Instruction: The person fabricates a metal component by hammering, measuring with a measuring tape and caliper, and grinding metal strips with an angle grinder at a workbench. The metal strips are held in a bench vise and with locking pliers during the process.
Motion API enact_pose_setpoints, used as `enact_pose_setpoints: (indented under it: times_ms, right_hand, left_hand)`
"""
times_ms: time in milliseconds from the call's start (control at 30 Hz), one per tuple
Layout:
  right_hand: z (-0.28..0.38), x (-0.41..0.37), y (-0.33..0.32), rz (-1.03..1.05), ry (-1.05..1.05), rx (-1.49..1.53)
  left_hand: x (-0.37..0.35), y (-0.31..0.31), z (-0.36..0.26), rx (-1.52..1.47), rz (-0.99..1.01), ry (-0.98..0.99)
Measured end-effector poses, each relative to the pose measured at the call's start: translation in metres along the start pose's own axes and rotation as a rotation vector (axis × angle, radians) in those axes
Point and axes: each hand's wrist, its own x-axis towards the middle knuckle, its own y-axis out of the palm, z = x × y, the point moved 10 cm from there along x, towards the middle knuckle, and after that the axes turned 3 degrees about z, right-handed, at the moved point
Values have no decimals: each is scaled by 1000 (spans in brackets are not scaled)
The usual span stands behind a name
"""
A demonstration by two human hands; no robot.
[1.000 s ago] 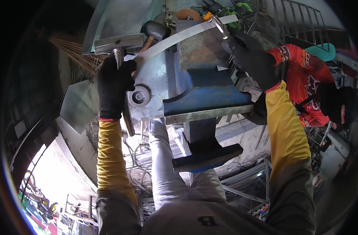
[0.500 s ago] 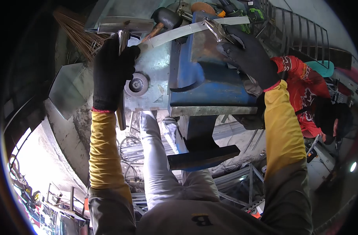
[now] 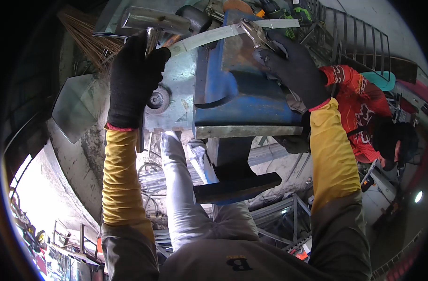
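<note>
My left hand [image 3: 138, 79], in a black glove, is wrapped round the handle of a metal hammer [image 3: 156, 20], whose head is at the upper left over the bench. In a dark glove, my right hand [image 3: 293, 68] grips locking pliers [image 3: 256, 34]. The pliers' jaws are clamped on a thin curved metal strip [image 3: 209, 36], which runs from near my left hand across the top of a blue steel anvil-like block [image 3: 256, 98]. Beside the block, a round abrasive disc [image 3: 158, 99] lies on the metal bench top [image 3: 179, 84].
A black mallet [image 3: 194, 18] lies behind the strip. At the right a person in a red shirt [image 3: 357, 112] bends close to the block. Thin rods [image 3: 85, 40] and a glass-like sheet [image 3: 76, 107] are at the left. A metal frame [image 3: 364, 40] stands at the back right.
The hammer's head has risen slightly and tilted toward the camera, with my left hand. The bench, block and other surroundings have shifted slightly left in view.
</note>
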Motion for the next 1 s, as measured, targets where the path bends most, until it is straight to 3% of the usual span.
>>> enact_pose_setpoints:
  times_ms: [167,267,467,767,967,1000]
  right_hand:
    - [-2,-2,0,-18,-15,41]
    - [-5,1,0,-9,-37,63]
    - [-1,0,0,-10,-52,43]
    - [7,-3,-2,-55,-107,-46]
    - [7,-2,0,-15,-59,2]
    - [5,-1,2,-6,-43,29]
  left_hand:
    - [1,-1,-9,122,-37,156]
    - [3,-3,1,-7,-32,71]
    - [0,-5,-22,263,-93,343]
    - [4,-3,-7,168,-56,234]
    - [1,-9,-27,275,-159,439]
    - [2,-8,-23,240,-129,392]
